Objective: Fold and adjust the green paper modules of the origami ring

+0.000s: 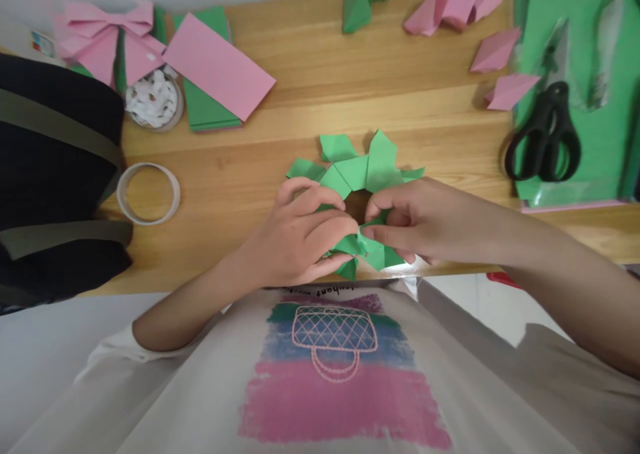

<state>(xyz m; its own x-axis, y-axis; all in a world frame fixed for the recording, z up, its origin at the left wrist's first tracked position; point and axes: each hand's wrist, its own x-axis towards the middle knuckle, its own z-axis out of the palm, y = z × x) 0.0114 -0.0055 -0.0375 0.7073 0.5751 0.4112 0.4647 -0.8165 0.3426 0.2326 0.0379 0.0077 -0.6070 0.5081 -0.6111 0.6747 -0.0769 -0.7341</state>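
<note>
A ring of folded green paper [353, 172], with leaf-like points sticking outward, lies at the table's front edge. My left hand [310, 231] is closed on the ring's left and front side, its fingers bent over the paper. On the right, my right hand [413, 221] pinches the front right part, thumb and forefinger near the ring's inner edge. Both hands meet close together at the front, where they partly hide the folds. Wood shows through the ring's round opening.
Black-handled scissors [545, 134] and a clear-wrapped cutter [607, 51] lie on green sheets [550, 191]. Folded pink pieces [513, 92] are at the back right. A tape roll [149, 194], a tub of white scraps [154, 101], a pink bow [110, 31], paper slips [220, 67] and a black bag [55, 174] occupy the left.
</note>
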